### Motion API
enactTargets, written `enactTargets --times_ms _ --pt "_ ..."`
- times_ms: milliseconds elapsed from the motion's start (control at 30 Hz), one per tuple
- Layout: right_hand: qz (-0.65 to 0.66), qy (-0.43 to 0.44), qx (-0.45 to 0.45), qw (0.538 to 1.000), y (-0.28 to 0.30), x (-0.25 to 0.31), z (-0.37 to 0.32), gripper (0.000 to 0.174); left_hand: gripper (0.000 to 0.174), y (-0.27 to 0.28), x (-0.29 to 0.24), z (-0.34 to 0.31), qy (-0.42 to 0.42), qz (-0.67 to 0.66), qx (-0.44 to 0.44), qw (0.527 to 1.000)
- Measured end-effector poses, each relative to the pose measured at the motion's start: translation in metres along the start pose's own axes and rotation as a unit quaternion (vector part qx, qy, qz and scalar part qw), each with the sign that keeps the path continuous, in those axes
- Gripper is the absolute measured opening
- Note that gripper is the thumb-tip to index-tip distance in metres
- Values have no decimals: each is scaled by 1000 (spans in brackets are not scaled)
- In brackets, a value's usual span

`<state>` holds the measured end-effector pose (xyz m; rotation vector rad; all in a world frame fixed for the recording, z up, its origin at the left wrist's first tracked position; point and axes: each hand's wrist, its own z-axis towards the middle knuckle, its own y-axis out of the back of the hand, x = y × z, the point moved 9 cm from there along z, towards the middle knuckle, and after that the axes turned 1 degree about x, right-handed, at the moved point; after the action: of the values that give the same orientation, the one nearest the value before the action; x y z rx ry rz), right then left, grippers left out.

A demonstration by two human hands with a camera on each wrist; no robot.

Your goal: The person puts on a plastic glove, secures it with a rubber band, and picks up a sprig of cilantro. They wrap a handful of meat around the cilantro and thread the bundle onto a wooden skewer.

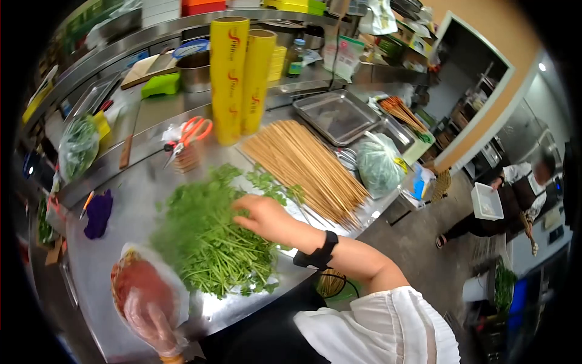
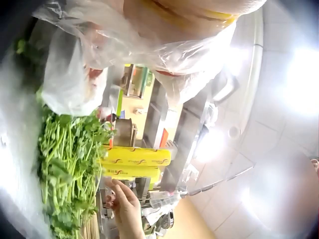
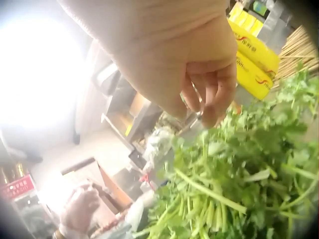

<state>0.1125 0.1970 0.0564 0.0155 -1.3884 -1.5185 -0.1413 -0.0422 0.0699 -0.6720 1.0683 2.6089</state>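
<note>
A heap of leafy green stems (image 1: 227, 252) lies on the steel table. My bare right hand (image 1: 267, 221) is over its upper right side, fingers loosely bent; in the right wrist view the fingers (image 3: 212, 107) hang just above the leaves (image 3: 239, 164) with nothing visible between them. To the heap's left, reddish, meat-like food (image 1: 142, 282) sits on a white plastic lining (image 1: 176, 291). My left hand (image 1: 148, 318), in a clear glove, lies over the near part of this food, fingers loosely extended. The left wrist view shows the glove (image 2: 124, 50) near white plastic (image 2: 72, 84).
Wooden skewers (image 1: 306, 170) lie beyond the greens, beside two yellow rolls (image 1: 229, 79), with a metal tray (image 1: 336, 115) behind. Orange-handled scissors (image 1: 195, 130) and a purple cloth (image 1: 98, 213) are at left. A bagged bundle (image 1: 379, 164) sits right. A person (image 1: 524, 188) holds a white container.
</note>
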Motion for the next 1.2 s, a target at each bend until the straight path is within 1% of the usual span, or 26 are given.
enactTargets --times_ms 33,67,100,133,167,200,233,333,367,467,500,533,567,633,700,800,900,1000,1067,1100,1167,1200 --pt "19 -69 0 997 11 -20 -6 33 31 -8 4 -7 32 -24 3 999" --pt "39 -133 -1 990 26 -42 -13 35 31 -17 16 -19 85 -86 -14 993" --pt "1 -135 -36 990 48 -61 -19 47 31 -24 22 -29 74 -96 -4 993" --pt "-46 -182 -56 981 69 -85 -28 56 31 -30 25 -32 63 -106 7 992" --pt "-94 -228 -76 966 92 -110 -39 66 28 -29 10 -27 43 -41 13 998" --pt "-107 -302 -64 945 108 -144 -51 80 27 -27 2 -20 53 -43 16 998" --pt "-179 -312 -78 930 122 -181 -61 86 27 -24 -6 -13 62 -45 18 997" --pt "-245 -445 -62 859 150 -240 -90 84 25 -24 -24 1 73 -25 19 997" --pt "-243 -470 -41 848 148 -256 -97 88 24 -25 -25 1 72 -19 23 997" --pt "-239 -478 -30 845 142 -254 -103 94 22 -33 -30 0 62 -11 35 997" --pt "-301 -453 -49 838 136 -260 -104 92 22 -35 -33 0 63 -8 45 997" --pt "-309 -439 -42 843 129 -258 -102 91 22 -37 -34 0 66 -3 55 996" --pt "-315 -424 -33 848 122 -256 -100 90 22 -39 -35 -1 52 -4 58 997" --pt "-320 -406 -23 855 105 -243 -96 88 22 -43 -35 -2 24 -7 62 998" --pt "-321 -399 -20 859 88 -218 -92 86 22 -47 -36 -3 15 -21 68 997" --pt "-239 -444 13 863 62 -186 -86 87 21 -49 -43 -1 8 0 82 997" --pt "-216 -446 25 868 48 -172 -81 85 20 -51 -51 -1 -13 24 80 996" --pt "-195 -417 13 888 76 -175 -82 86 22 -48 -54 0 -29 28 88 995" --pt "-263 -380 -109 880 139 -181 -92 89 23 -35 -99 13 -83 47 85 992" --pt "-299 -360 -177 866 176 -185 -101 91 24 -32 -117 16 -110 56 85 989" --pt "-350 -442 -231 793 238 -205 -131 96 25 -31 -105 13 -69 43 79 994" --pt "-353 -485 -227 767 253 -222 -151 97 25 -30 -99 12 -49 38 75 995"
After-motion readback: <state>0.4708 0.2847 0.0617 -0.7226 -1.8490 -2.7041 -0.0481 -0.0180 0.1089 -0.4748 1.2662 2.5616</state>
